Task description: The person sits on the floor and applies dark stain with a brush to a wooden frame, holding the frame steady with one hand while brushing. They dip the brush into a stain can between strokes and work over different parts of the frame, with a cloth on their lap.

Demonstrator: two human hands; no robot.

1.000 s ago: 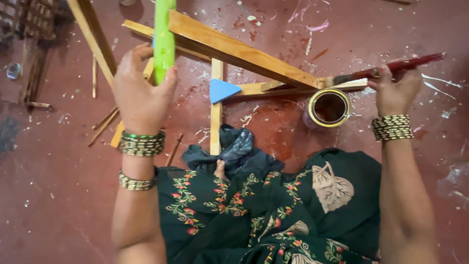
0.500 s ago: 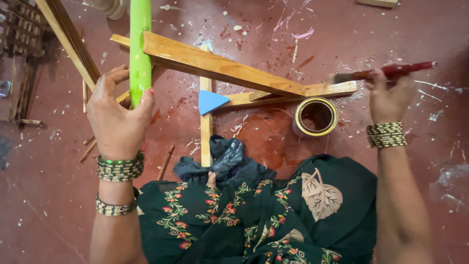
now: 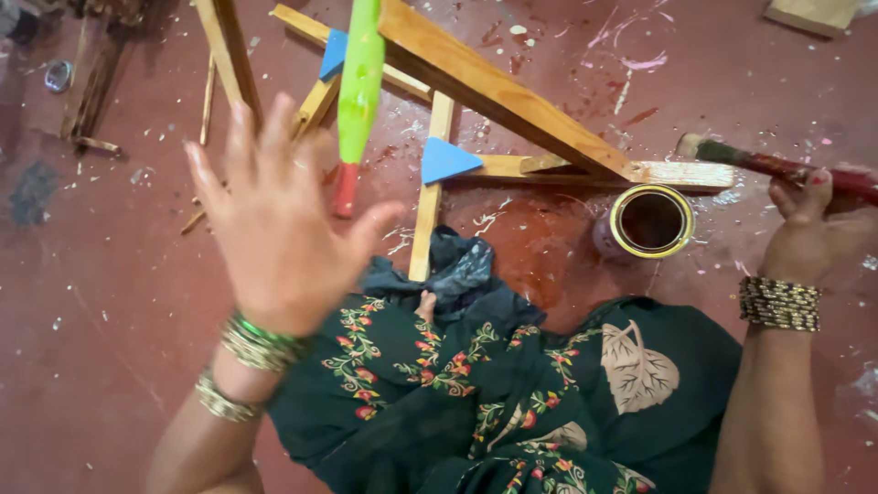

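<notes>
My left hand [image 3: 274, 229] is raised with palm open and fingers spread, holding nothing. Just beyond it a green stick with a red lower end [image 3: 359, 82] leans over a wooden frame [image 3: 494, 91], apart from my fingers. The frame lies on the floor and has blue triangular corner pieces [image 3: 446, 160]. My right hand [image 3: 809, 229] grips a red-handled paintbrush [image 3: 777, 166], its bristles pointing left above the frame's right end. An open can of dark reddish liquid [image 3: 649, 221] stands below the brush.
A crumpled black plastic bag [image 3: 466, 270] lies by my dark green embroidered clothing [image 3: 457, 393]. Loose wooden strips [image 3: 224, 55] and a small round lid [image 3: 58, 75] lie at the upper left. A wooden block [image 3: 814, 14] sits at the top right on the paint-spattered red floor [image 3: 119, 274].
My left hand has let go of the green stick and opened, fingers spread. The right hand with the brush has dropped a little, nearer the can.
</notes>
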